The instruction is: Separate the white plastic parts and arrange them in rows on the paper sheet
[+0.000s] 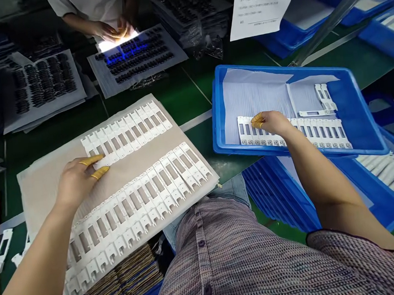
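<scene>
Many white slotted plastic strips: left hand half-spread at some, right hand bunched over others, grips unclear. Align edges.

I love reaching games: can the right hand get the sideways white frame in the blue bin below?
Probably yes: the right hand is at the row of frames in that bin, and nothing seems to cover the sideways frame.
</scene>
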